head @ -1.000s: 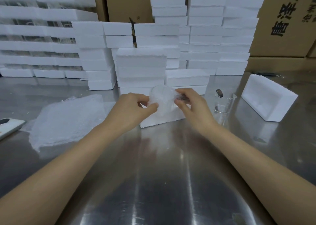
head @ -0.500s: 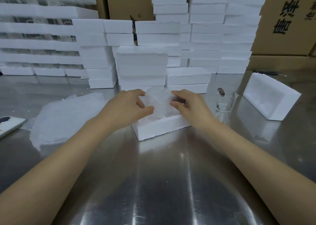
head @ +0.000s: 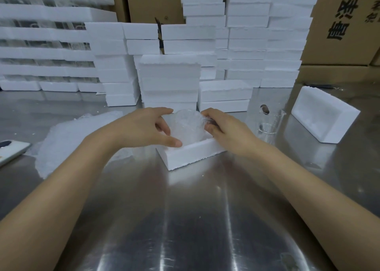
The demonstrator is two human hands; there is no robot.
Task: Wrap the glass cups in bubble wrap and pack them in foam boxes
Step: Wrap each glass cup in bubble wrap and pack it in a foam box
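Gripping a bubble-wrapped cup (head: pixel 188 126) from both sides, the left hand (head: pixel 141 129) and right hand (head: pixel 228 131) hold it in an open foam box (head: pixel 191 155) on the counter (head: pixel 185 219).

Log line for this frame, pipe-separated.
phase: wrapped cup partly in foam box | left hand: holds wrapped cup | right hand: holds wrapped cup | unwrapped glass cup: upright, right of box

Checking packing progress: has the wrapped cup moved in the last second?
Yes. Against the bare glass cup on the table, the wrapped cup has come down and slightly left, into the open foam box.
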